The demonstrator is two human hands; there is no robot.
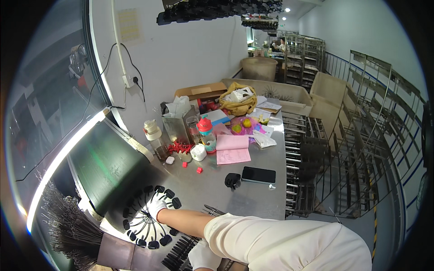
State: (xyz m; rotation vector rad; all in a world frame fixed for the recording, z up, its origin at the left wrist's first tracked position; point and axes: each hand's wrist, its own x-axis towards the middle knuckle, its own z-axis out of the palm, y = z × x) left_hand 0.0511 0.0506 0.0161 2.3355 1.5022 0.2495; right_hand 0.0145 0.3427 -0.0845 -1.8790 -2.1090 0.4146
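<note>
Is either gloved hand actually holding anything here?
Cannot be told. The left hand rests at the hub of the black-tipped wire fan; the right hand touches black sticks.

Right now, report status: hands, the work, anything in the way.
Left hand, white glove, on the round rack of black-capped wire spokes. Right hand, gloved, at the row of black-tipped pins; grip unclear. Black phone and black clip lie apart.

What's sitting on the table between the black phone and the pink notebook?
In the head view, nothing: bare steel tabletop separates the black phone from the pink notebook. A small black object sits left of the phone, off that stretch.
</note>
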